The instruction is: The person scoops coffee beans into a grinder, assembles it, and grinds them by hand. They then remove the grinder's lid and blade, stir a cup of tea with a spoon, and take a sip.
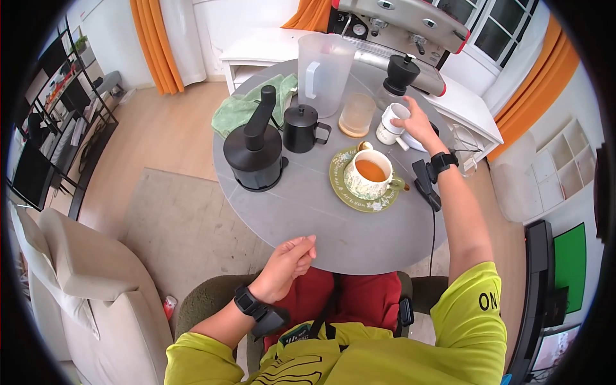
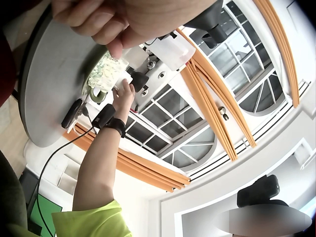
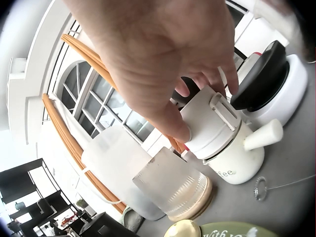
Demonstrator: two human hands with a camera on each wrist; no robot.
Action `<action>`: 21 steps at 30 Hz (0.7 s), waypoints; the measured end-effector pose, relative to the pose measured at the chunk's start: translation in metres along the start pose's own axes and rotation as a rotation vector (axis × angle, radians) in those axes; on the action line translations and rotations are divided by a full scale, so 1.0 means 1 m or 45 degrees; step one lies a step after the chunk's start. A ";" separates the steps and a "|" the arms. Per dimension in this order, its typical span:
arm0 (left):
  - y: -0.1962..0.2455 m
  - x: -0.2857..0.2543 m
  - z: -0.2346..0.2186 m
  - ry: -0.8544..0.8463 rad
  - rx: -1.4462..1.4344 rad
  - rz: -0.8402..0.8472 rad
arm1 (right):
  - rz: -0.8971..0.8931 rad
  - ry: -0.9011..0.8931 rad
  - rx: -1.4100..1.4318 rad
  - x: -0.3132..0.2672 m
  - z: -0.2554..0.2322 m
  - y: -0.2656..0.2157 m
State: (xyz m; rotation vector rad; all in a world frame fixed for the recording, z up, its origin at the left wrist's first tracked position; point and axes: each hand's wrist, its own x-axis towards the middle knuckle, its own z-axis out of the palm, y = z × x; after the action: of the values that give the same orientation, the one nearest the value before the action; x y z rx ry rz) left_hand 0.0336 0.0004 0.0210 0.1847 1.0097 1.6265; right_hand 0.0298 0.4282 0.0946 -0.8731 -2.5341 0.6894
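Observation:
My right hand (image 1: pixel 420 125) grips a white ribbed cup (image 3: pixel 207 123), thumb on its near side and fingers round the far side. The cup sits on a white pot (image 3: pixel 237 158) with a stubby handle and "coffee" lettering, partly covered by it. Beside the pot stands a ribbed glass (image 1: pixel 357 115) with a tan base. A patterned cup (image 1: pixel 369 172) of orange-brown drink rests on a green saucer (image 1: pixel 343 191) nearer to me. My left hand (image 1: pixel 287 266) is held over my lap by the table's front edge, fingers loosely curled and holding nothing.
On the round grey table (image 1: pixel 308 224) are a black lidded device (image 1: pixel 253 157), a black pitcher (image 1: pixel 300 131), a large clear jug (image 1: pixel 325 74), a green cloth (image 1: pixel 240 109) and a black-topped grinder (image 1: pixel 401 74). A whisk (image 3: pixel 260 188) lies near the pot. An espresso machine (image 1: pixel 398 38) stands behind.

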 end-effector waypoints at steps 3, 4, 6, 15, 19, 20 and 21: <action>0.002 -0.001 0.002 0.017 -0.006 -0.002 | -0.087 -0.046 -0.037 0.005 0.001 0.005; 0.003 -0.001 0.003 0.038 -0.004 -0.004 | -0.107 -0.073 -0.105 0.004 0.000 0.004; 0.004 -0.001 0.002 0.018 -0.021 -0.003 | -0.129 -0.102 -0.173 0.006 -0.002 -0.001; 0.029 -0.006 -0.004 0.051 -0.171 0.168 | -0.447 -0.277 -0.277 0.019 0.015 -0.063; 0.038 -0.005 -0.017 0.162 -0.233 0.282 | -0.368 -0.374 -0.333 0.027 0.037 -0.070; 0.042 -0.005 -0.019 0.164 -0.231 0.284 | -0.370 -0.374 -0.329 0.028 0.039 -0.072; 0.045 -0.006 -0.021 0.200 -0.269 0.310 | -0.340 -0.381 -0.338 0.029 0.041 -0.074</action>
State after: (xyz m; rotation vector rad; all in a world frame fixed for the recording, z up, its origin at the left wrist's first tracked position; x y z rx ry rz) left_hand -0.0098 -0.0138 0.0411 0.0375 0.9526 1.9826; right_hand -0.0460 0.3827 0.1073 -0.5220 -2.9881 0.4319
